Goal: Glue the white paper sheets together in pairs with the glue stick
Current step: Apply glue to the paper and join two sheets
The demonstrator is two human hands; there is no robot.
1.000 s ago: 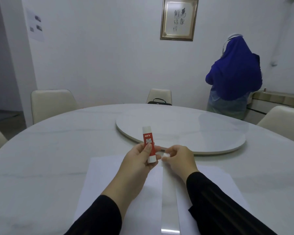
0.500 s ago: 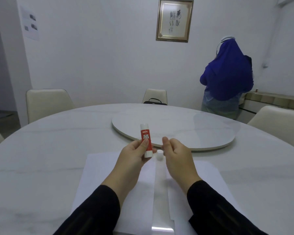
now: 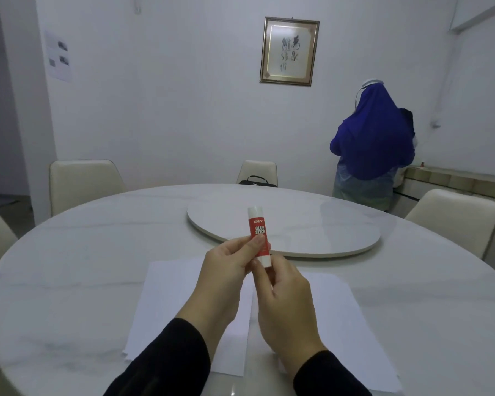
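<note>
The left hand point(image 3: 229, 270) grips the glue stick point(image 3: 258, 235) upright above the near edge of the surface point(image 3: 69, 252), while the right hand point(image 3: 283, 292) pinches its lower end, probably to twist glue out over the white paper sheets point(image 3: 172, 298) lying side by side below.

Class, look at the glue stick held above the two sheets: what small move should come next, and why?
Probably twist the base to bring the glue up. The left hand holds the glue stick upright, the right hand pinches its lower end, and both paper sheets lie flat below, waiting.
</note>
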